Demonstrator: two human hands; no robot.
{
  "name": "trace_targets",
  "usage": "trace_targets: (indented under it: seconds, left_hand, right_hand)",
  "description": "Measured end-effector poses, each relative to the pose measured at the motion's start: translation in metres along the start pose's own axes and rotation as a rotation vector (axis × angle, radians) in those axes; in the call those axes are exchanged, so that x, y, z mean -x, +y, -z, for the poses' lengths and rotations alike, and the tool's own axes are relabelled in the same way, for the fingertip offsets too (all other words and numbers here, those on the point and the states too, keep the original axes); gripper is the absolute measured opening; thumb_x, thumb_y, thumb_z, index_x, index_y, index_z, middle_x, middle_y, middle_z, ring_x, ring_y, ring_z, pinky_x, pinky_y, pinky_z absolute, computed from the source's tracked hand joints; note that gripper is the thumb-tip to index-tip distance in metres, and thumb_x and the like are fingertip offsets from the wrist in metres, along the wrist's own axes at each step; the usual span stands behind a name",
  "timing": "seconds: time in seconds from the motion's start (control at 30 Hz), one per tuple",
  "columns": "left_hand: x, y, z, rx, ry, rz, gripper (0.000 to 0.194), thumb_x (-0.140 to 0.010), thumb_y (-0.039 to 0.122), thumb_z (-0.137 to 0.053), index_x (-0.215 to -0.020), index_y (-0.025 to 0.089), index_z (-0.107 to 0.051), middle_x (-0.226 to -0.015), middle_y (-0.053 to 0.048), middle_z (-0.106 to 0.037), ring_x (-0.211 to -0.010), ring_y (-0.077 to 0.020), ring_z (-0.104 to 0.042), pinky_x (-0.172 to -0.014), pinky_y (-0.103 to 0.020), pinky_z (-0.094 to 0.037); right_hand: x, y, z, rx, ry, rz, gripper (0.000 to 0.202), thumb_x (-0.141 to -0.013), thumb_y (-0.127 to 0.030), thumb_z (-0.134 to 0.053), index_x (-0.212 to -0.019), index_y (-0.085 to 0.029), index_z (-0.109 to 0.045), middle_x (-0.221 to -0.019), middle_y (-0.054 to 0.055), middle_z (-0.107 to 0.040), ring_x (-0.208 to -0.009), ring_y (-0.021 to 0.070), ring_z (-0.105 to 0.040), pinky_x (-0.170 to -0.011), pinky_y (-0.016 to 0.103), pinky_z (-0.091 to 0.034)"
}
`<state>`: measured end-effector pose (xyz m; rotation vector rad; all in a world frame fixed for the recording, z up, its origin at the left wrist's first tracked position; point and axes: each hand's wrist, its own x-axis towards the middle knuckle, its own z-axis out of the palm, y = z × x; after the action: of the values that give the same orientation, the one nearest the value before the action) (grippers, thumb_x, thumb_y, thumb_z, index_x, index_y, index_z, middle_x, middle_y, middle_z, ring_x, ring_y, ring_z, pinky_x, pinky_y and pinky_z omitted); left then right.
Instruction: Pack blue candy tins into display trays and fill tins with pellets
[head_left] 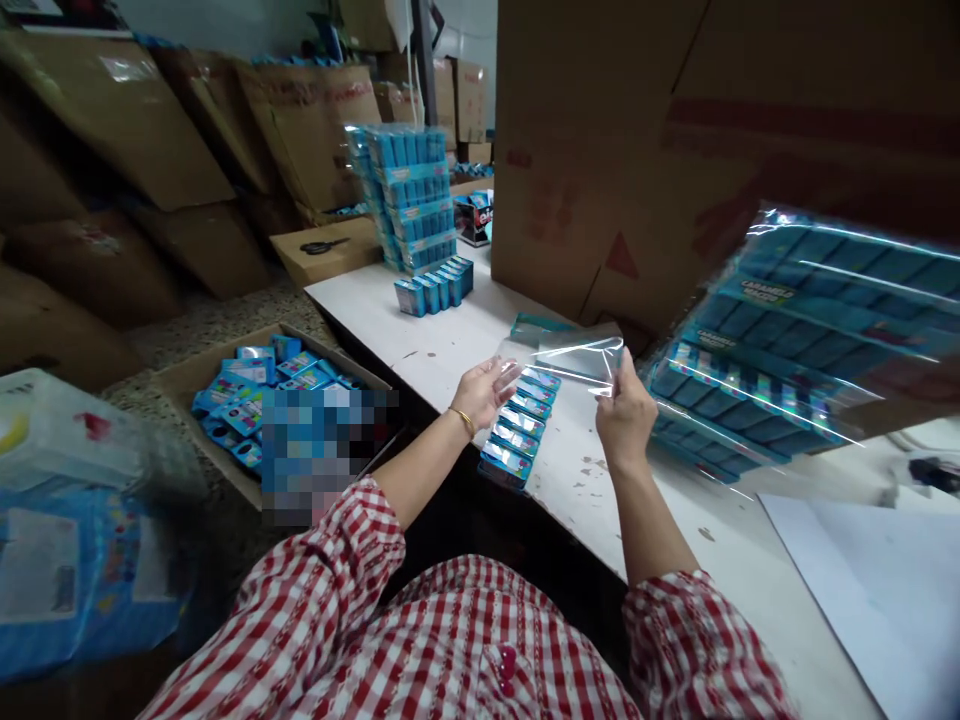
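Note:
My left hand (486, 392) and my right hand (626, 408) hold a clear plastic bag (574, 355) stretched between them, each pinching one end. Below the bag, a row of small blue boxes (516, 435) lies on the white table (577, 490), close to its edge. The bag partly covers the far end of that row. Behind it, a flat teal piece (540, 324) shows in part; what it is I cannot make out.
Wrapped blue packs (412, 200) stand stacked at the table's far end, beside several loose boxes (435, 287). More wrapped packs (795, 340) lean at right against a large carton (600, 130). An open carton (176, 400) of blue boxes sits at left. Scissors (324, 246) lie on cardboard.

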<state>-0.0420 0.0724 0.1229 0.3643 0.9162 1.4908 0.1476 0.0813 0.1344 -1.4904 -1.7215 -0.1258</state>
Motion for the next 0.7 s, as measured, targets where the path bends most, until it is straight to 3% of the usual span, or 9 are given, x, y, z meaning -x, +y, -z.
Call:
trace_targets:
  seconds: [0.13, 0.27, 0.4, 0.47, 0.57, 0.63, 0.7]
  left_hand:
    - [-0.02, 0.023, -0.017, 0.071, -0.153, -0.043, 0.019, -0.089, 0.007, -0.042, -0.103, 0.012, -0.054, -0.085, -0.006, -0.067, -0.082, -0.0099, -0.066, -0.063, -0.012, -0.051]
    - [-0.022, 0.046, -0.046, -0.008, -0.351, -0.26, 0.03, -0.092, 0.021, -0.041, -0.121, 0.018, -0.046, -0.089, -0.005, -0.069, -0.089, -0.0123, -0.066, -0.078, -0.022, -0.053]
    - [-0.029, 0.048, -0.056, -0.105, -0.491, -0.475, 0.044, -0.088, 0.036, -0.05, -0.129, 0.025, -0.04, -0.103, -0.005, -0.067, -0.1, -0.0151, -0.062, -0.089, -0.029, -0.05]
    - [-0.052, 0.034, -0.046, -0.142, -0.474, -0.478, 0.046, -0.086, 0.039, -0.051, -0.128, 0.024, -0.041, -0.104, -0.006, -0.066, -0.101, -0.0156, -0.061, -0.091, -0.029, -0.048]
    - [-0.102, -0.001, -0.026, -0.175, -0.336, -0.323, 0.041, -0.088, 0.042, -0.046, -0.119, 0.016, -0.048, -0.091, -0.007, -0.068, -0.089, -0.0135, -0.065, -0.087, -0.028, -0.05]
    - [-0.13, -0.02, -0.018, -0.176, -0.256, -0.183, 0.039, -0.09, 0.041, -0.042, -0.115, 0.012, -0.05, -0.083, -0.007, -0.068, -0.083, -0.0126, -0.066, -0.086, -0.028, -0.05]
    - [-0.146, -0.026, -0.02, -0.176, -0.226, -0.121, 0.038, -0.091, 0.038, -0.04, -0.117, 0.012, -0.049, -0.082, -0.007, -0.067, -0.081, -0.0121, -0.066, -0.085, -0.029, -0.05]
  right_hand:
    - [-0.034, -0.008, -0.013, -0.434, 0.084, -0.135, 0.05, -0.086, -0.036, -0.041, -0.134, -0.021, -0.041, -0.103, 0.006, -0.065, -0.055, 0.0104, -0.057, -0.056, 0.026, -0.048]
    - [-0.066, -0.013, -0.005, -0.851, 0.171, -0.283, 0.064, -0.08, -0.043, -0.052, -0.137, -0.025, -0.03, -0.1, 0.003, -0.063, -0.044, 0.0049, -0.049, -0.039, 0.019, -0.042]
    - [-0.077, -0.01, 0.001, -1.093, 0.216, -0.268, 0.048, -0.078, -0.041, -0.057, -0.121, -0.026, -0.042, -0.097, 0.002, -0.065, -0.042, 0.0036, -0.05, -0.033, 0.015, -0.036]
    - [-0.072, 0.0, -0.018, -1.17, 0.179, -0.325, 0.035, -0.076, -0.04, -0.06, -0.104, -0.023, -0.049, -0.089, 0.0, -0.067, -0.043, 0.0042, -0.053, -0.036, 0.015, -0.04]
    - [-0.054, 0.026, -0.075, -1.231, 0.042, -0.572, 0.028, -0.069, -0.037, -0.067, -0.08, -0.019, -0.048, -0.074, -0.002, -0.067, -0.049, 0.0078, -0.06, -0.046, 0.018, -0.049]
    - [-0.046, 0.042, -0.113, -1.236, -0.068, -0.797, 0.029, -0.068, -0.036, -0.068, -0.074, -0.019, -0.046, -0.068, -0.001, -0.067, -0.055, 0.0099, -0.063, -0.051, 0.019, -0.052]
    - [-0.048, 0.051, -0.133, -1.229, -0.142, -0.919, 0.028, -0.069, -0.036, -0.067, -0.073, -0.018, -0.046, -0.067, -0.001, -0.066, -0.058, 0.0105, -0.064, -0.054, 0.02, -0.053]
